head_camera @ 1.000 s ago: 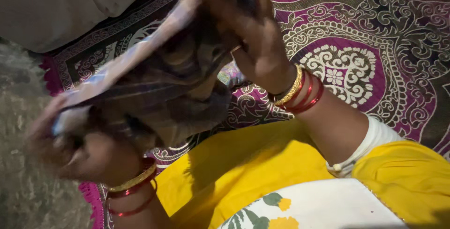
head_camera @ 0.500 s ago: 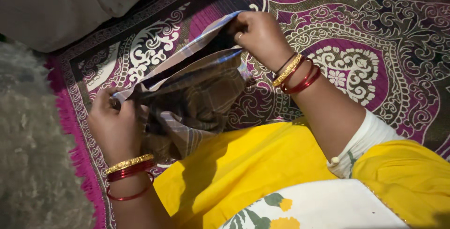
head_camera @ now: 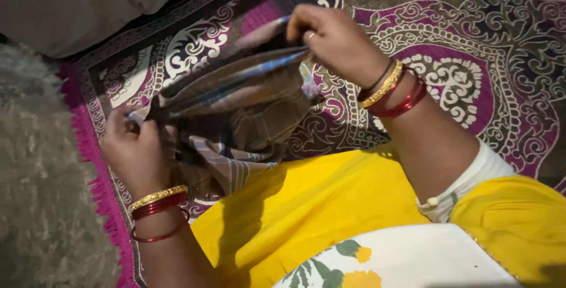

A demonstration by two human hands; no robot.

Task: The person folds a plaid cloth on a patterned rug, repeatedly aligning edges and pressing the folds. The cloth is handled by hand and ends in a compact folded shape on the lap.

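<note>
A brown checked cloth (head_camera: pixel 236 111) with pale stripes is stretched between two hands above a patterned rug (head_camera: pixel 471 40), its lower folds bunched and sagging down against the person's yellow garment (head_camera: pixel 330 205). Part of the cloth is blurred, so its exact folds cannot be made out. The right hand (head_camera: pixel 336 37) grips the upper edge of the cloth at the far end, fingers (head_camera: pixel 300 25) pinched closed on the fabric, a ring showing on one finger. The left hand (head_camera: pixel 132 146) clasps the near-left corner, its fingers curled shut around the cloth close to the rug's pink fringe (head_camera: pixel 94 182). Each wrist carries gold and red bangles (head_camera: pixel 392 90). The rug is magenta and dark with cream scrollwork. To its left lies a grey shaggy floor covering (head_camera: pixel 41 193), and a pale cushion-like surface (head_camera: pixel 65 5) sits at the upper left, touching the rug's far edge. A white floral-print panel (head_camera: pixel 401 264) lies over the yellow garment at the bottom.
</note>
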